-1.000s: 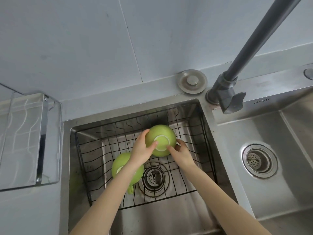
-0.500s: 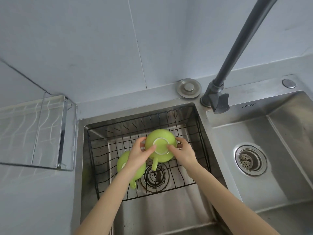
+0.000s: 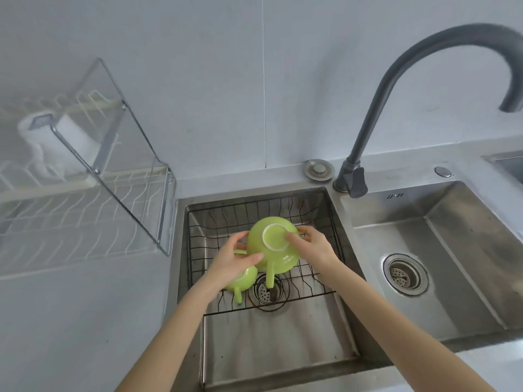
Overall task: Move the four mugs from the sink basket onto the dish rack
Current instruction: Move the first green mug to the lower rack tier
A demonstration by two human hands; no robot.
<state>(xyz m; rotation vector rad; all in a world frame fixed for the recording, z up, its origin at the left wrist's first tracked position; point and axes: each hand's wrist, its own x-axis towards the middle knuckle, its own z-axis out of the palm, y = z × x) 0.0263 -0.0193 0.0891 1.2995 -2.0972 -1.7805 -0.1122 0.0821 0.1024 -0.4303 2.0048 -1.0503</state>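
A light green mug (image 3: 273, 244) is upside down above the black wire sink basket (image 3: 319, 275), its handle pointing toward me. My left hand (image 3: 233, 260) grips its left side and my right hand (image 3: 314, 246) grips its right side. A second green mug (image 3: 242, 280) lies upside down in the basket under my left hand, partly hidden by it. The white wire dish rack (image 3: 65, 222) stands on the counter to the left, behind a clear panel (image 3: 119, 154).
A dark curved tap (image 3: 376, 108) rises right of the basket. A second steel sink (image 3: 424, 250) with a drain lies to the right. A round steel plug (image 3: 318, 170) sits on the back ledge. A white object stands in the dish rack.
Both hands have lifted the upside-down mug higher out of the basket. My view has tilted up, so more of the dish rack and tap shows.
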